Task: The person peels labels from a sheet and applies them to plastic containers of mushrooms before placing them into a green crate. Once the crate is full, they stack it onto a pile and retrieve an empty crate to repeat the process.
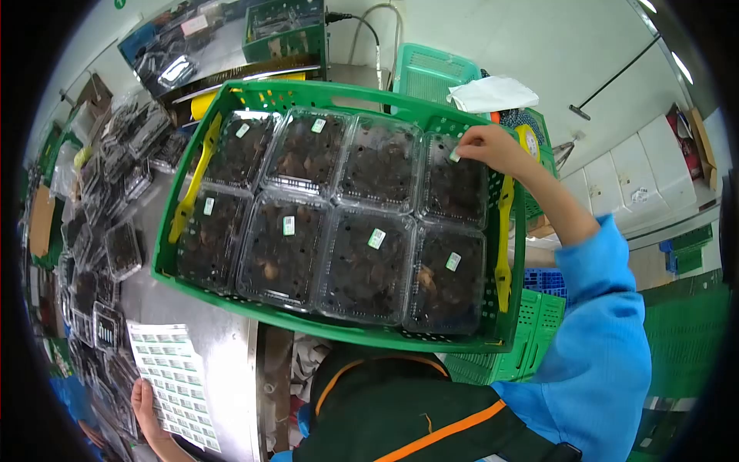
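**Label (pixel 455 156) pinched at the far-right box**

Label: a small pale tag held between thumb and fingertips of the right hand (pixel 489 146), at the lid of the box (pixel 456 189) in the far right corner of the crate (pixel 339 96). It is too small to tell its long axis. The other fingers curl in close. The right forearm comes up bare from a blue sleeve (pixel 593 323) at lower right, slanting across the crate's right rim. Seven more boxes fill the crate, each tagged. The left hand (pixel 145 404), low at left, grips a sheet (pixel 173 381) of tags by its lower edge, thumb on top; the sheet runs lengthwise from upper left to lower right.
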{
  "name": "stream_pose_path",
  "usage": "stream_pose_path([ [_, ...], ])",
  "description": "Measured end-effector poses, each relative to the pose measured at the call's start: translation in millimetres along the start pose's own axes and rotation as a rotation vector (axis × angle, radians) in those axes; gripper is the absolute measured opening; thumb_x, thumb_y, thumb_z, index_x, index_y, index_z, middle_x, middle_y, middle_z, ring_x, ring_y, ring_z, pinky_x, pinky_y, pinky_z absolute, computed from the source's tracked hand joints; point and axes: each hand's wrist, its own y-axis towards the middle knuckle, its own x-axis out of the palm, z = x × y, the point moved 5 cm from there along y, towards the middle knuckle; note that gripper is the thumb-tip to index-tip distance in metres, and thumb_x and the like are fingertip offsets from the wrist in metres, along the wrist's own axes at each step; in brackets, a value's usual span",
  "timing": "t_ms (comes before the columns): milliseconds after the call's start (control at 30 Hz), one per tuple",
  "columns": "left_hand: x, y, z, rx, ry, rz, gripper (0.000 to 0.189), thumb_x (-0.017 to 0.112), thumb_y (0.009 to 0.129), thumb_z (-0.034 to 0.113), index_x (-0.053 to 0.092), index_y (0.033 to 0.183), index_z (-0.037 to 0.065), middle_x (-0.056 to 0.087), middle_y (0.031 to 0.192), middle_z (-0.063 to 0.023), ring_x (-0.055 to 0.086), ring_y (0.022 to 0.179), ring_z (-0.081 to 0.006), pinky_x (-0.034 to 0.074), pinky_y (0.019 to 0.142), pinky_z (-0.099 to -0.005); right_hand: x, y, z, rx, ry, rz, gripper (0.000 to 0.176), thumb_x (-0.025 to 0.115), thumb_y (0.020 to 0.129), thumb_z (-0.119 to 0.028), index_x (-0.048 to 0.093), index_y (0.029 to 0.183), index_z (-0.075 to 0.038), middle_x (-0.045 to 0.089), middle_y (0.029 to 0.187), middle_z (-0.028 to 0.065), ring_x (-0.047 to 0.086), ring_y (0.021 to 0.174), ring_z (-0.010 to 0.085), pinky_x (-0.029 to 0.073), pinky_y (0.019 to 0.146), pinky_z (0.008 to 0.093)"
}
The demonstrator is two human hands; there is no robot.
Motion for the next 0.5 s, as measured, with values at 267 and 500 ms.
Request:
stream_pose_path([
  [267, -91, 10, -48, -0.186, 0.22, 0.328, 0.031, 0.053, 0.085, 0.021, 0.052, 0.108, -0.001, 0.061, 0.093, -0.0063, 0.06, 0.073, -0.0133, 0.046, 0.06, -0.0226, 60, 74, -65, -0.126, 0.537, -0.354, 0.046, 0.07, 0.064, -0.008, 0.054, 0.107, -0.006, 0.056, 0.093, 0.0104, 0.054, 0.082, 0.0131, 0.046, 0.072, 0.0294],
  [500, -25, 113, 22, 0.108, 0.63, 0.123, 0.045, 0.053, 0.085, 0.017, 0.039, 0.123, -0.002, 0.047, 0.119, -0.009, 0.045, 0.108, -0.0155, 0.035, 0.087, -0.0228, 7, 49, -71, -0.574, -0.377, 0.49, 0.037, 0.052, 0.069, 0.004, 0.052, 0.105, -0.007, 0.053, 0.099, 0.011, 0.051, 0.093, 0.0272, 0.043, 0.079, 0.0349],
])
